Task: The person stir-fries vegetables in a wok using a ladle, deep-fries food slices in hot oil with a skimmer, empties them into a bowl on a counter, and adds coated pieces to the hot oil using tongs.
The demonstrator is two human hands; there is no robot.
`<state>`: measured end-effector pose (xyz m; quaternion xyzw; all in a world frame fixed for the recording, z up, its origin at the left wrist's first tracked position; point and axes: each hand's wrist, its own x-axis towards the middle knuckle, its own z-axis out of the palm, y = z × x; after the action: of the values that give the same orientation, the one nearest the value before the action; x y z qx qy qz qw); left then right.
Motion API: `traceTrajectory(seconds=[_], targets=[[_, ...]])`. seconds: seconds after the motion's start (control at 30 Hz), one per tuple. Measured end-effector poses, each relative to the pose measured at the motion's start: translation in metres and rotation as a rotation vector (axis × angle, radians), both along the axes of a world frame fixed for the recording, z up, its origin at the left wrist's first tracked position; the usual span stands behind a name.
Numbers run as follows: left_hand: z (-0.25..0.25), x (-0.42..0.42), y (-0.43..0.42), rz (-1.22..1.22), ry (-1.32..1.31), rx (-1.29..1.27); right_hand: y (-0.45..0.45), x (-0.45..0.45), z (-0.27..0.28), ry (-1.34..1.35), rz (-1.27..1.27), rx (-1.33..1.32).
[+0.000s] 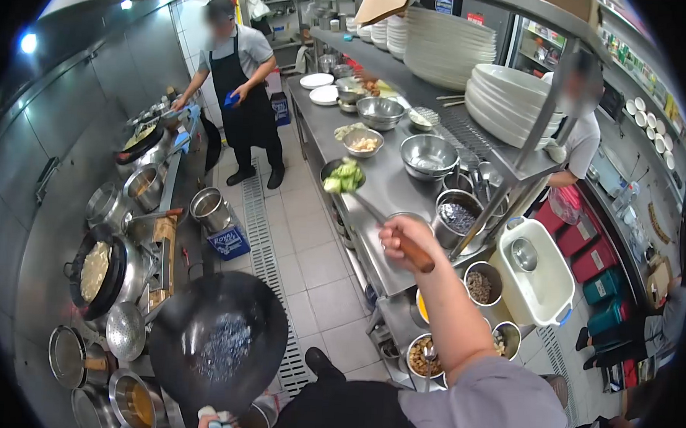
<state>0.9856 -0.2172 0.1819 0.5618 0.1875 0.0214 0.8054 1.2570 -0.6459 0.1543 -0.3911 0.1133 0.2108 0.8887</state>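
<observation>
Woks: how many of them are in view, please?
3: the nearest wok at the left hand, a middle wok farther left, holding pale food, and a far wok near the co-worker. More may be hidden.

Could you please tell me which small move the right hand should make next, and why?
Probably the right hand should swing the ladle toward the wok and tip in the green vegetables: the ladle is loaded, while the wok, beside the left hand, glistens inside and shows no food.
</observation>
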Motion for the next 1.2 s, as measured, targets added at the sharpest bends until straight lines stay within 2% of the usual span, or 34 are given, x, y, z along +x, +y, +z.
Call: traceTrajectory(seconds=[0.07, 0.1, 0.13, 0.2, 0.23, 0.33, 0.37, 0.4, 0.53, 0.63, 0.73, 0.8, 0.83, 0.87, 0.9, 0.93, 1.0, 1.07, 1.13, 1.2], targets=[[0.017, 0.054, 0.000, 0.304, 0.403, -0.111, 0.007, 0.021, 0.016, 0.016, -0.059, 0.041], [-0.010, 0.062, 0.014, 0.195, 0.189, 0.004, 0.007, 0.036, 0.021, -0.013, -0.052, -0.007], [-0.011, 0.083, 0.021, 0.187, 0.181, -0.006, 0.008, 0.048, 0.024, -0.034, -0.043, -0.056], [-0.006, 0.121, 0.030, 0.155, 0.256, -0.351, 0.012, 0.064, 0.026, -0.029, -0.116, -0.089], [-0.001, 0.136, 0.024, 0.145, 0.263, -0.351, 0.013, 0.074, 0.031, -0.031, -0.175, -0.119], [0.029, 0.174, -0.005, 0.220, 0.227, -0.056, 0.008, 0.087, 0.033, -0.076, -0.196, -0.078], [0.037, 0.188, -0.010, 0.232, 0.246, -0.046, 0.007, 0.091, 0.031, -0.088, -0.209, -0.073], [0.041, 0.206, -0.001, 0.244, 0.514, -0.221, 0.007, 0.091, 0.031, -0.087, -0.238, -0.104], [0.047, 0.248, -0.027, 0.314, 0.444, -0.061, -0.018, 0.102, 0.010, -0.077, -0.188, 0.010], [0.049, 0.271, -0.032, 0.145, 0.236, 0.122, -0.043, 0.095, 0.020, -0.030, -0.176, 0.096], [0.040, 0.276, -0.025, -0.003, 0.023, 0.272, -0.062, 0.085, 0.031, 0.020, -0.394, -0.114], [0.029, 0.262, -0.011, -0.074, -0.111, 0.365, -0.074, 0.087, 0.022, -0.019, -0.466, -0.426], [-0.006, 0.268, 0.022, 0.016, 0.166, 0.087, -0.082, 0.090, 0.016, -0.016, -0.420, -0.704], [-0.047, 0.257, 0.058, 0.063, 0.262, -0.083, -0.084, 0.094, 0.009, 0.005, -0.363, -0.944], [-0.066, 0.254, 0.072, 0.131, 0.358, -0.250, -0.091, 0.099, -0.022, -0.046, -0.426, -1.313], [-0.053, 0.261, 0.055, 0.155, 0.280, -0.298, -0.096, 0.103, -0.052, -0.117, -0.483, -1.680], [-0.064, 0.260, 0.061, 0.142, 0.311, -0.441, -0.118, 0.104, -0.088, 0.007, -0.394, -1.838], [-0.070, 0.255, 0.061, 0.199, 0.284, -0.412, -0.102, 0.098, -0.061, 0.080, -0.280, -1.965], [-0.062, 0.244, 0.060, 0.150, 0.250, -0.482, -0.075, 0.094, -0.040, 0.189, -0.255, -2.086], [-0.070, 0.228, 0.067, 0.170, 0.250, -0.530, -0.070, 0.088, -0.042, 0.119, -0.314, -2.164]])
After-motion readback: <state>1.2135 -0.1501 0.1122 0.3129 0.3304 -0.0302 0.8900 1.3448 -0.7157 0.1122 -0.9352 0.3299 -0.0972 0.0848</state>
